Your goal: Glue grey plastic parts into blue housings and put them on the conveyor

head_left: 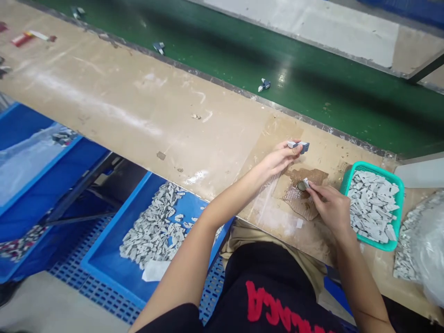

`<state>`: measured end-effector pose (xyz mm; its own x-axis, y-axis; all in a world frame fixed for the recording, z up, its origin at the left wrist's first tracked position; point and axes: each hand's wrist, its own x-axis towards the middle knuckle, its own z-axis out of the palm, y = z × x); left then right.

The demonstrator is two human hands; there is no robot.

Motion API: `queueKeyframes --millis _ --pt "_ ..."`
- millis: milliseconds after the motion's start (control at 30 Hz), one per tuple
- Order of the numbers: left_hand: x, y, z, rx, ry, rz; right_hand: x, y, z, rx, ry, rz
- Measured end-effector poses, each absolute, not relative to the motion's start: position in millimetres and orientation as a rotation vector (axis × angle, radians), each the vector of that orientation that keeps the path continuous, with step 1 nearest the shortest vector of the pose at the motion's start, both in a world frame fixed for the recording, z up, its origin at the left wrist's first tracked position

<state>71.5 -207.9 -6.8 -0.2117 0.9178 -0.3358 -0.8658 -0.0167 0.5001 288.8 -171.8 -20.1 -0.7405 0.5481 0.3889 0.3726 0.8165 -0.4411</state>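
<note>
Pinching a small grey-and-blue block (299,147) between the closed fingers (289,147) of our left hand (275,162), we hold it just above a beige workbench (121,106). Our right hand (328,208) is nearly closed too, its fingertips (310,186) gripping a small grey piece (305,183) right beside a round metal disc (301,186); we cannot tell whether the fingers also have hold of the disc. Beneath them lies a brown textured mat (308,175), on a clear plastic sheet (263,203) taped to the bench. Just right of our right hand sits a teal plastic tray (402,199), heaped with grey pieces (371,206). Below the bench's near edge, to our left, a blue bin (104,263) holds a larger pile of similar grey pieces (152,226). Beyond the bench runs a green conveyor belt (312,60), carrying scattered blue-and-white pieces (263,84).
</note>
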Motion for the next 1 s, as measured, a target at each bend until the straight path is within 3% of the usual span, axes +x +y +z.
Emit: queueKeyframes --millis 300,1000 --pt "71 -204 -4 -0.029 0.701 1.522 286 -173 -23 -0.514 -2.564 0.328" --pt "67 -201 -13 0.452 0.959 1.517 290 -174 -21 -0.633 -2.452 0.461"
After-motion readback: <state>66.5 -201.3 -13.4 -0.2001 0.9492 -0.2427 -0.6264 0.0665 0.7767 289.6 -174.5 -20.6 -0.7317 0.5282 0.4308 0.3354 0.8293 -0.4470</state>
